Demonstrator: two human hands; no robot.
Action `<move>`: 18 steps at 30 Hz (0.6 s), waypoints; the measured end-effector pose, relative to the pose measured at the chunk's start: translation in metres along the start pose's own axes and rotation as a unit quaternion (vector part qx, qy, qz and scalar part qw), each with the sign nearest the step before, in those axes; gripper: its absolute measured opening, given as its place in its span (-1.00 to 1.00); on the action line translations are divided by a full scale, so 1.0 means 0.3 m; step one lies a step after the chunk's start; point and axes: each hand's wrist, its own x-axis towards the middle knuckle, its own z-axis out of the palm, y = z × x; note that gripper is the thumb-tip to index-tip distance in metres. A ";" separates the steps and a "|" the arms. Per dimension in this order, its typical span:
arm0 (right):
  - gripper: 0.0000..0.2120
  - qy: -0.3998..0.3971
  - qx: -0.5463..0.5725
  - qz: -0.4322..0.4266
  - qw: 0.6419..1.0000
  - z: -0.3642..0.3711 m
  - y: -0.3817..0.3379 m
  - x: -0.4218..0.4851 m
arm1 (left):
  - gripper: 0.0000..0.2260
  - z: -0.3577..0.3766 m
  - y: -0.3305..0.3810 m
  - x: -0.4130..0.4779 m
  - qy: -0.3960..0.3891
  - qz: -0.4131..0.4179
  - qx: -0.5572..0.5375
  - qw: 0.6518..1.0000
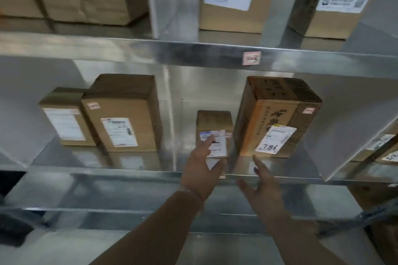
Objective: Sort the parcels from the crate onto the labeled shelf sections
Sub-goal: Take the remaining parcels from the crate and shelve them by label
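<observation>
While the left hand [201, 171] touches the small parcel [214, 121] with straight fingers, the right hand [263, 187] hovers spread

Small brown parcel [214, 122]: upright on metal middle shelf [150, 171], white label on front face. Tall parcel [277, 109] just beside it on right: brown, orange print, leaning slightly, white label low on front with handwritten digits. Further left on same shelf, two brown parcels touching side by side: shorter one [64, 122] at left, taller one [125, 114] at right, each labelled. Red-bordered tag [251, 58] on upper shelf edge.
</observation>
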 end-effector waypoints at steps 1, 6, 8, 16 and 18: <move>-0.31 -0.042 0.003 -0.015 0.999 0.064 -0.051 -0.038 | -0.42 -0.079 -0.045 -0.034 0.010 -0.004 0.017 1.000; -0.35 -0.183 -0.004 -0.102 0.978 0.466 -0.344 -0.242 | -0.48 -0.578 -0.251 -0.289 0.109 -0.086 0.075 0.987; -0.37 -0.232 -0.020 -0.169 0.958 0.648 -0.489 -0.333 | -0.50 -0.799 -0.331 -0.409 0.149 -0.113 0.112 0.976; -0.16 -0.453 -0.001 -0.335 0.826 1.258 -0.977 -0.779 | -0.54 -1.490 -0.584 -0.867 0.315 -0.236 0.154 0.906; -0.10 -0.486 0.016 -0.352 0.800 1.356 -1.047 -0.857 | -0.54 -1.575 -0.615 -0.953 0.347 -0.270 0.142 0.887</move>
